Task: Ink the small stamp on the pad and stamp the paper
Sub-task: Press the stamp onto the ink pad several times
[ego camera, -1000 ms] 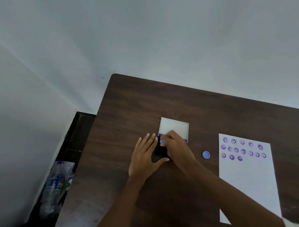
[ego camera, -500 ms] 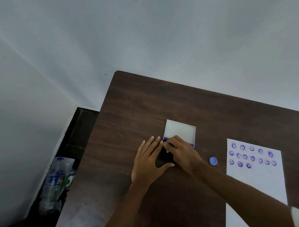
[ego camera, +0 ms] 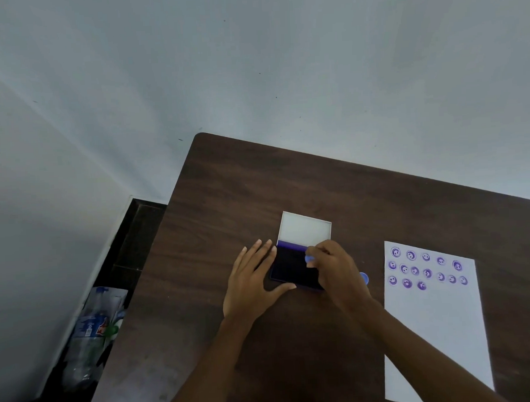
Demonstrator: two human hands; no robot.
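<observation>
Dark wood table fills the lower view, with the ink pad as landmark. Left of it, the left hand is laid flat, fingers spread, holding nothing. Over its right edge, the small stamp is pinched by the right hand. The paper lies further right, so a rightward carry is expected.

No legible text anywhere.

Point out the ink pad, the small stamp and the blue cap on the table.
ink pad point(ego camera: 291, 268), head view, on its dark inked surface.
small stamp point(ego camera: 309, 259), head view, on the blue end showing past the right hand's fingers.
blue cap point(ego camera: 364, 278), head view, on its visible right half.
</observation>
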